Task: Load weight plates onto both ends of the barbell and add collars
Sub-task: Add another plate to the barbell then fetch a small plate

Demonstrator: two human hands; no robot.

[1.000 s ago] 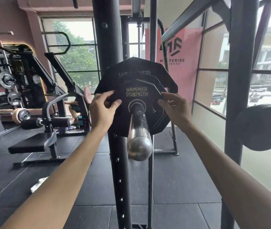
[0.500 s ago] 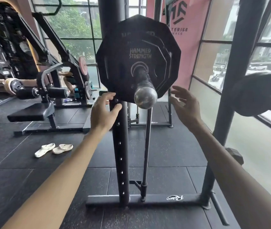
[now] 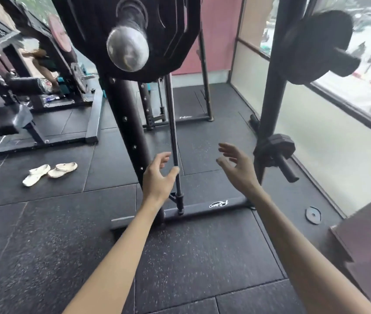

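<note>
The chrome end of the barbell point(image 3: 128, 51) points at me at the top of the head view. Black weight plates point(image 3: 180, 30) sit on its sleeve behind the tip. No collar shows on the sleeve. Both my hands hang low in front of the rack, well below the bar. My left hand point(image 3: 158, 180) is open beside the thin guide rod point(image 3: 172, 132), fingers apart, holding nothing. My right hand point(image 3: 236, 167) is open too, palm turned left, empty. Small black plates point(image 3: 275, 148) rest on a storage peg on the right upright, just right of that hand.
The rack's base beam point(image 3: 202, 209) crosses the rubber floor under my hands. A large plate point(image 3: 316, 46) hangs on a high peg at the right. A tiny plate point(image 3: 313, 215) lies on the floor by the window. White slippers point(image 3: 48, 173) and a bench machine point(image 3: 32, 98) stand left.
My hands left the plate on the bar and dropped down toward the floor. My view tilted downward, so the bar end now sits at the top.
</note>
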